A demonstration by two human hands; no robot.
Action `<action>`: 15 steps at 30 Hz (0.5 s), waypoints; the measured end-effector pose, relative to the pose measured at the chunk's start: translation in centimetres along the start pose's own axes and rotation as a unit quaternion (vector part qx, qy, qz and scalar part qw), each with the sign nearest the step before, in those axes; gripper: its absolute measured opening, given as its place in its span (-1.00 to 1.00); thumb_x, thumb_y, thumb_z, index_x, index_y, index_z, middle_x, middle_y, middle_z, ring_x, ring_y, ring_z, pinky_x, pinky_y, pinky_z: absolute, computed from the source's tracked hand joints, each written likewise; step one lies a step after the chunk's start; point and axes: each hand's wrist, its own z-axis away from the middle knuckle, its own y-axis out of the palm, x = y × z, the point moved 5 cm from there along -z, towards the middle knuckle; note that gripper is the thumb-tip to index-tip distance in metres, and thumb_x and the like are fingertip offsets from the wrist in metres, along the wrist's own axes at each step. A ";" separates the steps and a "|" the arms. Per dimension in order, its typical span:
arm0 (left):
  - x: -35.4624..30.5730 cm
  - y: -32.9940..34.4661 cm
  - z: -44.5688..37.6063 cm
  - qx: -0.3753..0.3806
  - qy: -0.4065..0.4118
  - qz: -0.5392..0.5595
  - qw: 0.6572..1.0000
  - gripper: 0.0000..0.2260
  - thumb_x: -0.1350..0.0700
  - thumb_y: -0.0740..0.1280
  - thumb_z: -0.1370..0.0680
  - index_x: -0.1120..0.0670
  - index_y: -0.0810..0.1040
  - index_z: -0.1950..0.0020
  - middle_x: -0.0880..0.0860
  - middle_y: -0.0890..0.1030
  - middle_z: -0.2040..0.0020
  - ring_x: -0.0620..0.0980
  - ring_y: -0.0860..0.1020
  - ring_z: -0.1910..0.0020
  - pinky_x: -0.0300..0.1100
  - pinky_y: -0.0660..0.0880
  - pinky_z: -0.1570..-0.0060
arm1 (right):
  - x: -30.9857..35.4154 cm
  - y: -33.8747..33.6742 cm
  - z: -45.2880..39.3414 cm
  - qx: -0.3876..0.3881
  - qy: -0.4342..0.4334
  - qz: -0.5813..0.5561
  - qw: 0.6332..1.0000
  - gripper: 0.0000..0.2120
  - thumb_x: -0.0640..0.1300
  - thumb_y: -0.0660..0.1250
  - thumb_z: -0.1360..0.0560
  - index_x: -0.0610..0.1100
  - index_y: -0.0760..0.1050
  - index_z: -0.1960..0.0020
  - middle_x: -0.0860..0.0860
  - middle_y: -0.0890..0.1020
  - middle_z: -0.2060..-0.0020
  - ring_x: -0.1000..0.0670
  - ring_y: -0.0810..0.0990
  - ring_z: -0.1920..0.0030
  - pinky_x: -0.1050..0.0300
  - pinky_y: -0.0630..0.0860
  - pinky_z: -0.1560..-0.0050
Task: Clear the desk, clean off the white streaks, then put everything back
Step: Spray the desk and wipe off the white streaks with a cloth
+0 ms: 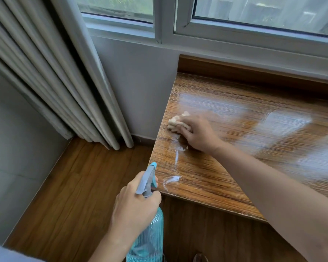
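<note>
Two hands at work, both placed against the desk. Nearest, off its front-left corner: left hand, fingers wrapped tight round the neck of the blue spray bottle, nozzle aimed over the desk edge, likely kept ready for another squirt. Just past that corner, on the wood: white streaks, still unwiped, trailing toward the cloth. Farther along the left edge: right hand pressed down on the crumpled beige cloth, fingers curled over it, probably to bear hard on the residue. Beyond the desk's far edge: window frame; left of it, grey curtain.
</note>
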 end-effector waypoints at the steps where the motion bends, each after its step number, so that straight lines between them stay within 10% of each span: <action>1: -0.1 0.0 -0.1 -0.005 0.002 0.003 1.000 -0.82 0.24 0.33 -0.53 -0.05 0.49 0.02 -0.22 0.47 0.43 -0.12 0.43 0.47 -0.32 0.30 0.48 | 0.8 0.5 1.2 0.020 -0.006 -0.010 1.000 -0.84 -0.07 0.34 -0.63 -0.06 0.68 -0.11 -0.01 0.69 0.07 -0.07 0.57 0.02 0.03 0.44 -0.03; 8: -0.5 -0.4 0.8 -0.016 0.002 0.008 1.000 -0.80 0.19 0.35 -0.60 -0.12 0.42 -0.01 -0.13 0.50 0.35 -0.10 0.53 0.38 -0.35 0.36 0.48 | 3.7 1.1 9.5 0.156 -0.092 0.013 0.983 -0.62 0.03 0.21 -0.69 0.03 0.46 -0.49 0.16 0.50 -0.44 0.14 0.33 -0.50 0.25 0.25 -0.50; 15: -1.1 -0.4 2.0 -0.016 0.008 0.025 1.000 -0.79 0.26 0.34 -0.58 -0.05 0.48 -0.08 -0.09 0.45 0.38 -0.26 0.49 0.41 -0.38 0.35 0.50 | -0.1 1.4 1.1 0.113 -0.038 0.163 0.979 -0.49 0.03 0.09 -0.71 -0.12 0.21 -0.61 -0.06 0.28 -0.59 -0.04 0.14 -0.61 0.03 0.08 -0.61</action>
